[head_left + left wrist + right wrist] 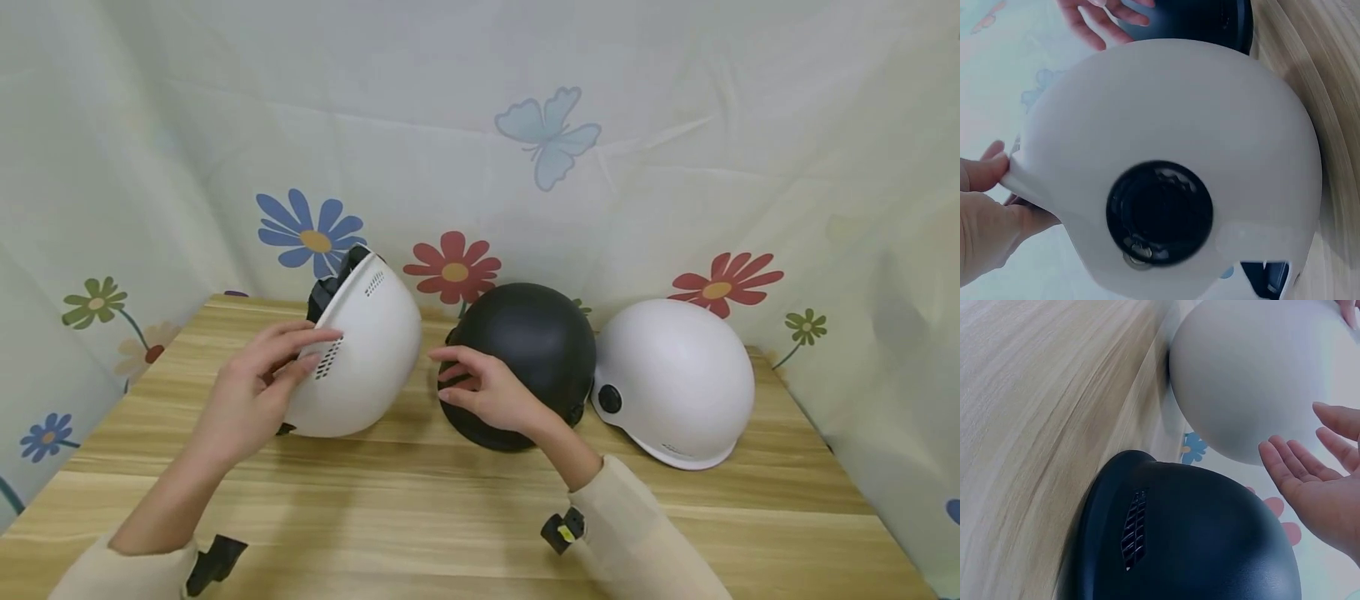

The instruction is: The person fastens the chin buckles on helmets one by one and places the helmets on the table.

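At the left of the head view a white helmet stands tilted on the table, its rim raised and its dark inner lining partly showing. My left hand pinches its brim, thumb on one face and fingers on the other, as the left wrist view also shows. A round black disc sits on the helmet's side. My right hand holds nothing; its fingers are loosely spread in front of a black helmet. The right wrist view places that hand beside the tilted white helmet's shell, apparently apart from it.
Another white helmet rests rim down at the right, close against the black one. All three are on a wood-grain table. A pale curtain printed with flowers and a butterfly hangs behind and around the table.
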### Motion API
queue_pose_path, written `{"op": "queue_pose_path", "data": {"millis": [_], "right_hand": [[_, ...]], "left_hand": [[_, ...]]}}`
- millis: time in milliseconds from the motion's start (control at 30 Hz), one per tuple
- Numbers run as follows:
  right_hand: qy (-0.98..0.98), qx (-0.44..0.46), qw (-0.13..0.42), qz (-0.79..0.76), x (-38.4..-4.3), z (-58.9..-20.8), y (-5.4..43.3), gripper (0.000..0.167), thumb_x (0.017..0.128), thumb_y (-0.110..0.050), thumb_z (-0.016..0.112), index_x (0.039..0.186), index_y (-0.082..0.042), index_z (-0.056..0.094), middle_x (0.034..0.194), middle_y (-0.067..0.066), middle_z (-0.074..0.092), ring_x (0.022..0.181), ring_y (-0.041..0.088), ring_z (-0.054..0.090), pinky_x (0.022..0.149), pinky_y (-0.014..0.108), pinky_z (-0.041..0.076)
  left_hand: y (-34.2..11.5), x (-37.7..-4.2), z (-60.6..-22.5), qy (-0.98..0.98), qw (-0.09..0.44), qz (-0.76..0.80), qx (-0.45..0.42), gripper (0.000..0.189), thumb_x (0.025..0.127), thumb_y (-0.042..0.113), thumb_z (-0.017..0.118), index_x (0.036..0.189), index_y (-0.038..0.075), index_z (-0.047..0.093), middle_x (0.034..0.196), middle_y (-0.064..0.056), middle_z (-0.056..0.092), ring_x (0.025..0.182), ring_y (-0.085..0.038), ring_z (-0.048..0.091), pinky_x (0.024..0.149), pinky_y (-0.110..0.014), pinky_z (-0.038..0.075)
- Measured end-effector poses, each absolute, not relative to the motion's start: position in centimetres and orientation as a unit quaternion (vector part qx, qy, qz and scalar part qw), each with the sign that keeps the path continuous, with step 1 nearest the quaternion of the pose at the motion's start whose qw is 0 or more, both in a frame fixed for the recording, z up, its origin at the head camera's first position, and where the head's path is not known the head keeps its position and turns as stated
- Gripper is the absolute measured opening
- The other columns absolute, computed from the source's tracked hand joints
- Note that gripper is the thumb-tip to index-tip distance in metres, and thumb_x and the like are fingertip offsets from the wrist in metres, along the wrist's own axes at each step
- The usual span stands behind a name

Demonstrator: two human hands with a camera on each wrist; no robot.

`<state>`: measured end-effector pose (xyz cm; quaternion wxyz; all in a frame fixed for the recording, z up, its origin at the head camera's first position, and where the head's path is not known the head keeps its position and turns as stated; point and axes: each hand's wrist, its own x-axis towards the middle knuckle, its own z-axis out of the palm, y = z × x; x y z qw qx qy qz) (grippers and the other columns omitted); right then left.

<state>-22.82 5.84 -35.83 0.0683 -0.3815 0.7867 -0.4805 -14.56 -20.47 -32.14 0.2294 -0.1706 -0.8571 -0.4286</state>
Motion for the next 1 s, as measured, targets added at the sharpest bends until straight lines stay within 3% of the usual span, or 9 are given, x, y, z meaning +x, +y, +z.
{"op": "queue_pose_path", "data": {"millis": [67, 200, 267, 367, 600, 700, 800, 900, 1000], "right_hand": [[0.787, -0.381, 0.070, -0.480, -22.8, -35.9, 5.9, 0.045, 0.085, 0.003, 0.061, 0.127, 0.002, 0.047, 0.126, 0.015, 0.049, 0.104, 0.035, 0.053, 0.082, 0.028, 0.048], [0.789, -0.379, 0.071, -0.478, -22.8, -36.0, 5.9, 0.044, 0.085, 0.002, 0.061, 0.127, 0.001, 0.048, 0.125, 0.015, 0.050, 0.104, 0.035, 0.053, 0.081, 0.027, 0.048], [0.790, -0.379, 0.071, -0.477, -22.7, -36.1, 5.9, 0.044, 0.085, 0.002, 0.061, 0.126, 0.002, 0.048, 0.124, 0.014, 0.050, 0.103, 0.034, 0.053, 0.081, 0.027, 0.048], [0.792, -0.374, 0.074, -0.476, -22.8, -36.2, 5.9, 0.044, 0.085, 0.002, 0.062, 0.126, 0.002, 0.048, 0.123, 0.013, 0.051, 0.103, 0.032, 0.054, 0.081, 0.028, 0.048], [0.796, -0.380, 0.070, -0.465, -22.7, -36.4, 5.9, 0.044, 0.084, 0.000, 0.063, 0.126, 0.000, 0.049, 0.122, 0.013, 0.053, 0.102, 0.029, 0.055, 0.081, 0.026, 0.048], [0.796, -0.383, 0.071, -0.463, -22.7, -36.4, 6.0, 0.044, 0.085, -0.001, 0.063, 0.126, 0.000, 0.049, 0.123, 0.014, 0.052, 0.102, 0.029, 0.055, 0.082, 0.027, 0.048], [0.796, -0.380, 0.073, -0.465, -22.7, -36.5, 6.0, 0.044, 0.084, 0.000, 0.063, 0.126, 0.000, 0.050, 0.123, 0.013, 0.052, 0.102, 0.029, 0.056, 0.082, 0.028, 0.048], [0.794, -0.378, 0.075, -0.469, -22.7, -36.6, 6.0, 0.044, 0.084, 0.001, 0.063, 0.126, 0.000, 0.050, 0.122, 0.014, 0.053, 0.102, 0.031, 0.056, 0.083, 0.030, 0.048], [0.793, -0.377, 0.078, -0.472, -22.7, -36.8, 6.1, 0.044, 0.084, 0.001, 0.063, 0.126, 0.000, 0.049, 0.122, 0.015, 0.053, 0.102, 0.033, 0.056, 0.083, 0.031, 0.048]], "left_hand": [[-20.7, -14.5, -32.2, -0.854, 0.228, -0.440, -0.156, 0.032, 0.093, 0.000, 0.049, 0.120, 0.011, 0.060, 0.121, -0.007, 0.050, 0.104, -0.025, 0.050, 0.079, -0.041, 0.049], [-21.2, -14.5, -32.6, -0.852, 0.224, -0.460, -0.111, 0.033, 0.095, 0.009, 0.048, 0.126, 0.016, 0.056, 0.122, -0.003, 0.049, 0.108, -0.023, 0.050, 0.083, -0.028, 0.046], [-21.4, -14.5, -32.6, -0.847, 0.216, -0.478, -0.086, 0.034, 0.096, 0.013, 0.047, 0.129, 0.018, 0.054, 0.126, -0.004, 0.048, 0.113, -0.025, 0.050, 0.083, -0.031, 0.047], [-21.5, -14.3, -32.6, -0.831, 0.199, -0.517, -0.058, 0.036, 0.096, 0.018, 0.046, 0.132, 0.020, 0.050, 0.134, -0.007, 0.043, 0.120, -0.033, 0.044, 0.085, -0.050, 0.044], [-21.5, -14.0, -32.6, -0.802, 0.178, -0.570, -0.022, 0.037, 0.097, 0.024, 0.044, 0.134, 0.026, 0.047, 0.141, -0.009, 0.036, 0.121, -0.028, 0.044, 0.082, -0.053, 0.043], [-21.5, -14.0, -32.7, -0.800, 0.176, -0.573, -0.012, 0.037, 0.097, 0.025, 0.044, 0.134, 0.026, 0.047, 0.140, -0.008, 0.037, 0.119, -0.025, 0.046, 0.082, -0.050, 0.044], [-21.6, -14.1, -32.9, -0.772, 0.179, -0.610, 0.005, 0.036, 0.096, 0.023, 0.047, 0.132, 0.024, 0.050, 0.136, -0.006, 0.039, 0.110, -0.017, 0.051, 0.074, -0.032, 0.051], [-21.9, -14.3, -33.1, -0.696, 0.187, -0.693, 0.006, 0.036, 0.094, 0.018, 0.050, 0.129, 0.019, 0.053, 0.133, -0.006, 0.037, 0.102, -0.015, 0.047, 0.066, -0.017, 0.048], [-22.3, -14.7, -33.4, -0.600, 0.193, -0.777, -0.011, 0.037, 0.091, 0.011, 0.053, 0.128, 0.011, 0.053, 0.133, -0.007, 0.034, 0.104, -0.017, 0.043, 0.069, -0.014, 0.047]]}}
